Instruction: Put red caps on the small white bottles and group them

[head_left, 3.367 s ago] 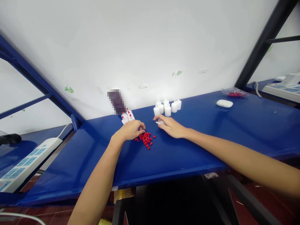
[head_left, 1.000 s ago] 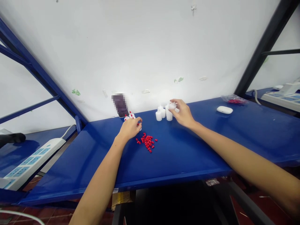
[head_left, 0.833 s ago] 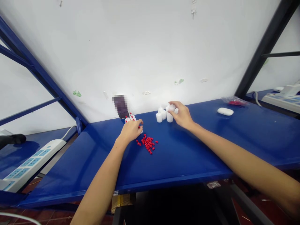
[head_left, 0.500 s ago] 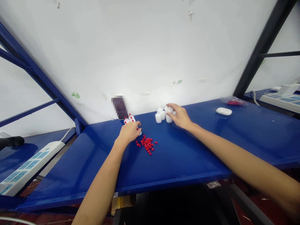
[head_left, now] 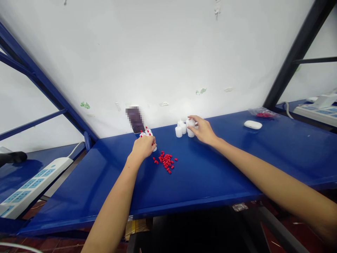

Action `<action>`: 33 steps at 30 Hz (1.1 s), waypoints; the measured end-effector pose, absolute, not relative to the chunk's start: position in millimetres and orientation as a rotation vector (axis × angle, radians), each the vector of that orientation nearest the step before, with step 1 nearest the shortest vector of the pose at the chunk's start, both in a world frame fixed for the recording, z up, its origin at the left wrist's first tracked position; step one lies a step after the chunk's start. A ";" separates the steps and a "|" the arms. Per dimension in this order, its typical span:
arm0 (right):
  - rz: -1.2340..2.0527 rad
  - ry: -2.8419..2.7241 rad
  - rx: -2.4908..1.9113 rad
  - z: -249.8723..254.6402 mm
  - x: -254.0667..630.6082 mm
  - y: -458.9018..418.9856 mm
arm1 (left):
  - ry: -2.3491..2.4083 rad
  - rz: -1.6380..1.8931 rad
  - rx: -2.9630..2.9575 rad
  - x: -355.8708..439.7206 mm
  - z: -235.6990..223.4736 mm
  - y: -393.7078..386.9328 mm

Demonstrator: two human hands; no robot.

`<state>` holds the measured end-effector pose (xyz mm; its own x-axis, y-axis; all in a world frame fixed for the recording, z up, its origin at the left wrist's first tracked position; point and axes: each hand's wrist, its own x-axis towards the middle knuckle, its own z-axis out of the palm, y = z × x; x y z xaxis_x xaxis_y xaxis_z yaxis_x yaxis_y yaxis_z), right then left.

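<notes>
My left hand (head_left: 144, 146) is closed, its fingertips pinching a small white bottle (head_left: 154, 149) low over the blue table. Most of that bottle is hidden by the fingers. Just behind it stand several white bottles with red caps (head_left: 149, 132). A loose pile of small red caps (head_left: 166, 160) lies to the right of this hand. My right hand (head_left: 204, 130) has its thumb and fingers around a white squat bottle (head_left: 191, 123). More white bottles without red caps (head_left: 179, 131) stand upright to its left, close to the wall.
A phone with a blurred screen (head_left: 136, 120) leans against the wall behind the capped bottles. On the right lie a white oval case (head_left: 253, 124) and a clear bag with red pieces (head_left: 264, 113). A power strip (head_left: 37, 186) lies at the left, beyond the blue table (head_left: 200, 182).
My left hand has moved from the red caps back to the capped bottles and now has a bottle. My right hand has gone from the table's middle to the uncapped bottles. The view tilted slightly.
</notes>
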<state>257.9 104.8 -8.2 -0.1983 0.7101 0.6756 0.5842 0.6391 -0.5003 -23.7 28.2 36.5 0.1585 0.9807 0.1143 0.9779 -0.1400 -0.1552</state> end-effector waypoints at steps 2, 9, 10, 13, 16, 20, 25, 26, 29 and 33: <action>0.166 -1.879 -1.024 -8.0 258.2 104.4 | -1.948 -0.013 -2.200 -25.8 35.0 30.0; 0.174 -1.891 -1.043 -11.4 258.6 106.6 | -1.981 -0.094 -2.141 -29.2 30.8 34.9; 0.172 -1.905 -1.056 -11.8 258.7 106.5 | -1.978 -0.107 -2.139 -29.8 30.4 35.7; 0.171 -1.931 -1.089 -12.0 258.5 103.7 | -1.984 -0.139 -2.145 -31.9 28.3 38.1; 0.187 -1.957 -1.060 -11.3 257.3 97.0 | -1.992 -0.191 -2.152 -32.7 27.7 38.3; 0.258 -2.007 -0.978 -8.2 251.9 79.5 | -1.938 -0.402 -2.075 -32.9 38.3 32.6; 0.488 -2.084 -0.961 -2.5 239.9 53.1 | -1.939 -0.548 -2.068 -53.3 64.5 20.6; 0.544 -2.105 -0.966 -2.0 237.9 49.7 | -2.021 -0.454 -2.168 -60.8 67.9 18.6; 0.647 -2.172 -0.950 -1.9 235.1 45.7 | -2.385 -0.064 -2.477 -82.9 70.2 15.2; 0.515 -2.216 -0.909 -3.7 238.9 49.3 | -2.671 0.129 -2.572 -95.1 61.7 17.5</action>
